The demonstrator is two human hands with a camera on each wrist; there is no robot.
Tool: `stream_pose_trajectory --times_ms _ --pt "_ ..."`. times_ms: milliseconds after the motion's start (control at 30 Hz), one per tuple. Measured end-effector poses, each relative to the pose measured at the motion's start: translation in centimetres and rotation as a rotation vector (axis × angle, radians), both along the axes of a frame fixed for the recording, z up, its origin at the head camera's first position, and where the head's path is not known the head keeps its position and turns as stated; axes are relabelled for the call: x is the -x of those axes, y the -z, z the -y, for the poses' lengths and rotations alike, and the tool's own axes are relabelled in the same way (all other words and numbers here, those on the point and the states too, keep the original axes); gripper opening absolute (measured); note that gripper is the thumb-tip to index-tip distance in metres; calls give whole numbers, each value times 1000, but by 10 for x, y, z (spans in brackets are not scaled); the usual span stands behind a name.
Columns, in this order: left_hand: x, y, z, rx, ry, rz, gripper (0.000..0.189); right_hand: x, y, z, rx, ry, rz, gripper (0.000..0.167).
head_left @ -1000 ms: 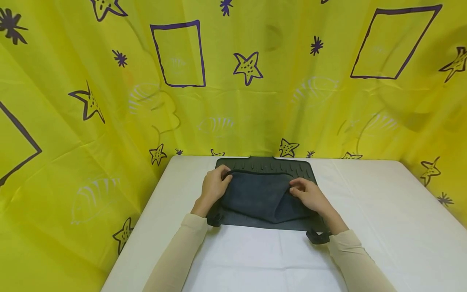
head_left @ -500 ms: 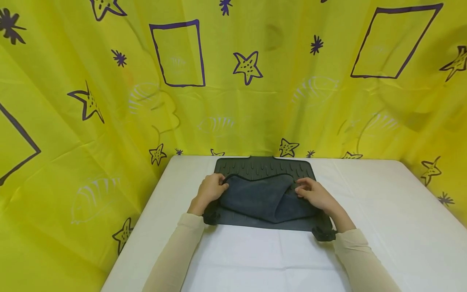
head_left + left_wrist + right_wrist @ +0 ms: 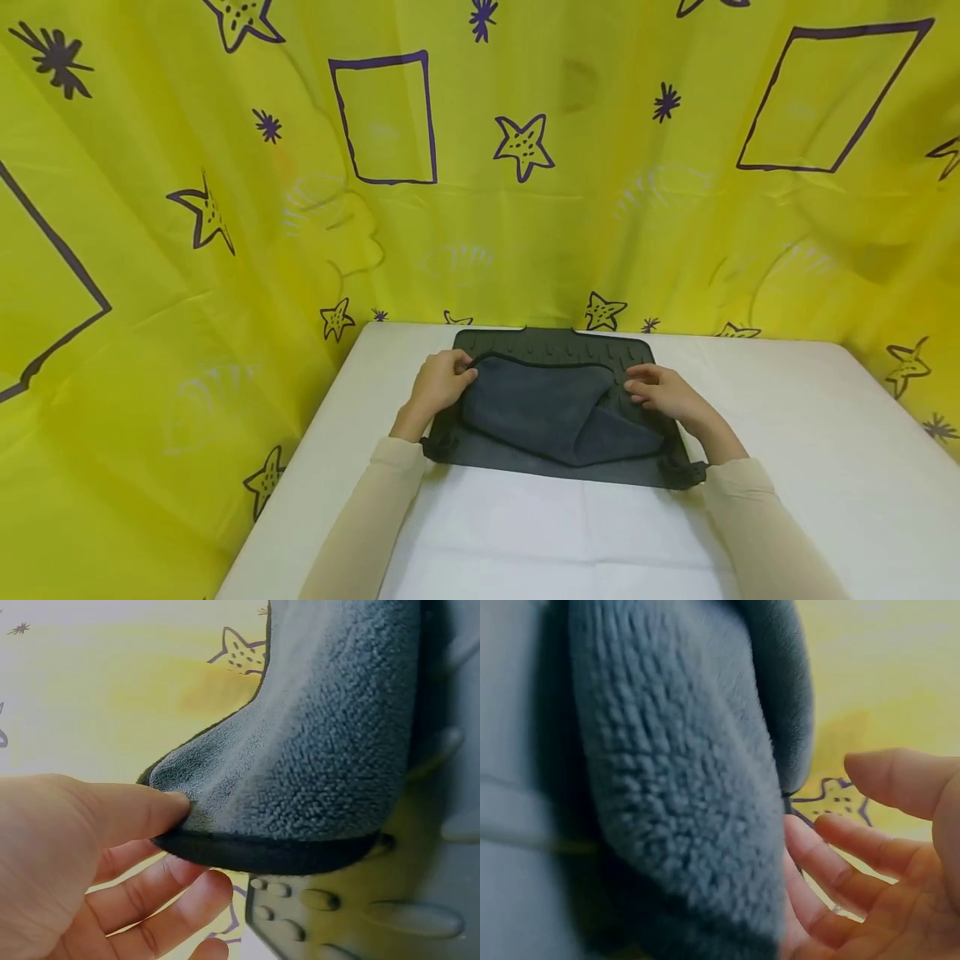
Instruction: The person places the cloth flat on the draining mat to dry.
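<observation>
The white table (image 3: pixel 495 525) shows on the near side of the mat (image 3: pixel 555 343). Over the mat's middle is the cloth (image 3: pixel 532 408), its right part folded. By the mat's left edge, the left hand (image 3: pixel 435 387) pinches a cloth corner; by its right edge, the right hand (image 3: pixel 671 396) has thumb and fingers parted, gripping nothing. The step in hand looks like arranging the cloth; the next move probably calls for the right hand to take the loose side while the left holds its corner. Beyond the mat hangs the curtain (image 3: pixel 487 208).

Only the left wrist view shows the thumb before the corner and most fingers free beneath. The right wrist view hides some fingertips behind the cloth; whether they touch it, I cannot tell.
</observation>
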State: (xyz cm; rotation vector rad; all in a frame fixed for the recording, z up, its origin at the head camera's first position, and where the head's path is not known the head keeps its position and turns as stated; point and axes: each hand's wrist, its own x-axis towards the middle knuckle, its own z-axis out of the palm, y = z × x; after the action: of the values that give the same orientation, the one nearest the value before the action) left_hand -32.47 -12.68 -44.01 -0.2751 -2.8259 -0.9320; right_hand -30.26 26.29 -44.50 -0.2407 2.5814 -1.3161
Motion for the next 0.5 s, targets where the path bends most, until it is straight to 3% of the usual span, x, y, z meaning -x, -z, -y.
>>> stream_pose_trajectory --times_ms 267,500 --pt "0 -8 -2 -23 30 -26 18 23 1 4 -103 -99 71 56" --pt "0 -13 -3 -23 18 -41 17 32 3 6 -68 -131 113 32"
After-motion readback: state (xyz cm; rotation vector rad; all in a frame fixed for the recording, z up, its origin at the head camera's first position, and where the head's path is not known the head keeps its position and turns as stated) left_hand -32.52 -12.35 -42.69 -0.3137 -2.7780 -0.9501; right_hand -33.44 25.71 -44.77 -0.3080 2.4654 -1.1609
